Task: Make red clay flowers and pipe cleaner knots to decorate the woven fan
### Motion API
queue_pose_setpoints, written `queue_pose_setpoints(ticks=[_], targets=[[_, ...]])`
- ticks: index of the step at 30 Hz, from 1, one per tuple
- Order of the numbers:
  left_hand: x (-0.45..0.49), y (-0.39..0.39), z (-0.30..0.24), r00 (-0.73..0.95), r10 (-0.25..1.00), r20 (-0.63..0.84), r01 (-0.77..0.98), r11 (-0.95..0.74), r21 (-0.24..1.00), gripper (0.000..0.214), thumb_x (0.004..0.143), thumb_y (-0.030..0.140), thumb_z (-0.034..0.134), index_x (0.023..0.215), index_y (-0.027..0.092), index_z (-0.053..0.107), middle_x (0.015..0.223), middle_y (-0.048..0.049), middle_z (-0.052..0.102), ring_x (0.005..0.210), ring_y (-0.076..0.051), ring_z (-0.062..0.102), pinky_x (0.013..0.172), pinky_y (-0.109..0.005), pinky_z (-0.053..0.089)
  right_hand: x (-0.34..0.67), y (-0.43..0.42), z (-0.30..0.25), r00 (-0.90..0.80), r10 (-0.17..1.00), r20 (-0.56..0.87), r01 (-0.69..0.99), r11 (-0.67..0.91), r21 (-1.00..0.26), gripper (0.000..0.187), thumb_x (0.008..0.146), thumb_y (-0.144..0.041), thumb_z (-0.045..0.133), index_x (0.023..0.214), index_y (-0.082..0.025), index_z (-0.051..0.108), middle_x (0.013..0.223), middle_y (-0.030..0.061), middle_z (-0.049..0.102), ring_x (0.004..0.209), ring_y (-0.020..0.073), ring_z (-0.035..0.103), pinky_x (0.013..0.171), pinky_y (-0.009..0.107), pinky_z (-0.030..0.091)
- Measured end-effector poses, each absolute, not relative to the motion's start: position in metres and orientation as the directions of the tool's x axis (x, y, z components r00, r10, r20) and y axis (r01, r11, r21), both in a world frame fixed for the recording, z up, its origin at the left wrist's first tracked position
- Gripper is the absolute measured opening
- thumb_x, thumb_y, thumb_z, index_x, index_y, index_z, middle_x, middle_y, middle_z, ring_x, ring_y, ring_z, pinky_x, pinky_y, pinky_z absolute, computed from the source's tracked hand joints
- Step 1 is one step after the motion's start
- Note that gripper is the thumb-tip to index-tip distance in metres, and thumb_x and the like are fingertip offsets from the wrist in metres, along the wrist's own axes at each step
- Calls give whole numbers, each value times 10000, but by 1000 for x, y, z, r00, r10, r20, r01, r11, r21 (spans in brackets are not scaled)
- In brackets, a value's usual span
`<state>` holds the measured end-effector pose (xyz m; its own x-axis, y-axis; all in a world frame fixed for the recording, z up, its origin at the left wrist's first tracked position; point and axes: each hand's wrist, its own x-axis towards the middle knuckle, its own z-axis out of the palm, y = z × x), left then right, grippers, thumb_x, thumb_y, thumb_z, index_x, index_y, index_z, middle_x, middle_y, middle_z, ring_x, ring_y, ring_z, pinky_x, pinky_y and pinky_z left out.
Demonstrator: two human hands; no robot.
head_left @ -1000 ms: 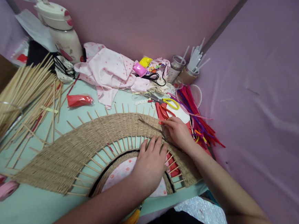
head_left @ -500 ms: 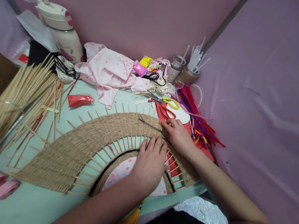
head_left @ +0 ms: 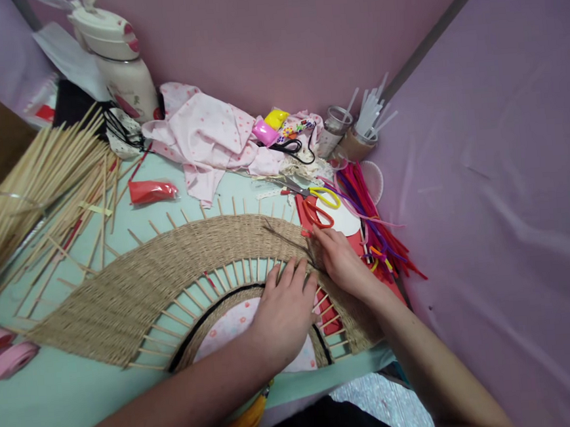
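Note:
A woven fan (head_left: 180, 254) of brown twine over thin wooden sticks lies across the table, curving round a pink-patterned cloth centre (head_left: 229, 323) edged with a black band. My left hand (head_left: 287, 305) rests on the fan's right part, fingers stretched out and lying flat. Beside it, my right hand (head_left: 340, 258) is at the outer woven edge, its fingers bent together; whatever they pinch is hidden. A loose twine end (head_left: 286, 234) lies over the weave between the hands. Just beyond the right fingers are scissors (head_left: 320, 212) with orange and yellow handles.
Bundled wooden sticks (head_left: 26, 188) lie at the left, near a bottle (head_left: 126, 74). Pink cloth (head_left: 209, 124) and a red packet (head_left: 152, 191) lie behind the fan. Pipe cleaners (head_left: 368, 213) and a cup of clear sticks (head_left: 365, 135) are at the right, by the purple wall.
The right fingers have drawn in slightly at the outer edge of the fan. My left hand stays in place, and the view has shifted a little.

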<state>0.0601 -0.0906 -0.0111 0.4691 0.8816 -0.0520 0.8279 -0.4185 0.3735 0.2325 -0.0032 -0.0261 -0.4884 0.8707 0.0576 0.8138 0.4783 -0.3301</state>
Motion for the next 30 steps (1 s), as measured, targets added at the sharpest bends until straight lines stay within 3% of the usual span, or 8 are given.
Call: queue_pose_setpoints(ticks=[5,12,19,25,30], targets=[[60,-90,-9,469,882,-56,829,-418,371,618,866,447,607,1387,138,489,1534,-156,383,1420,-326,324,1130,-536,303,228,-6,-21,-482,874,69,838,482,-256,478,882,-49,364,1316,-151,537,1187,153,574,1093,271,502,939,420,459],[60,-90,-10,469,881,-63,831,-416,368,623,864,440,610,1396,142,478,1531,-156,387,1419,-326,327,1131,-540,296,223,-9,-16,-522,852,49,852,523,-9,426,905,-123,435,1311,-163,557,1181,177,569,1035,306,482,890,434,463],[60,-90,-8,467,882,-66,834,-415,364,620,867,446,607,1395,147,477,1532,-154,386,1418,-322,334,1133,-537,296,231,-7,-21,-489,859,150,829,512,-227,572,858,-34,365,1402,-194,441,1247,146,517,1118,260,495,944,435,468],[61,-89,-11,460,884,-83,837,-401,373,632,864,447,611,1409,165,459,1522,-157,403,1422,-321,329,1137,-534,290,228,-8,-25,-514,854,84,844,521,-132,492,859,-54,421,1308,-195,566,1146,141,567,981,258,509,861,395,496],[55,-93,-1,484,873,-61,813,-422,401,688,853,487,609,1421,138,435,1536,-178,369,1425,-326,322,1140,-534,287,226,-4,-11,-432,843,321,846,502,-181,488,882,-106,413,1360,-151,498,1212,183,519,1059,282,515,905,449,478]])
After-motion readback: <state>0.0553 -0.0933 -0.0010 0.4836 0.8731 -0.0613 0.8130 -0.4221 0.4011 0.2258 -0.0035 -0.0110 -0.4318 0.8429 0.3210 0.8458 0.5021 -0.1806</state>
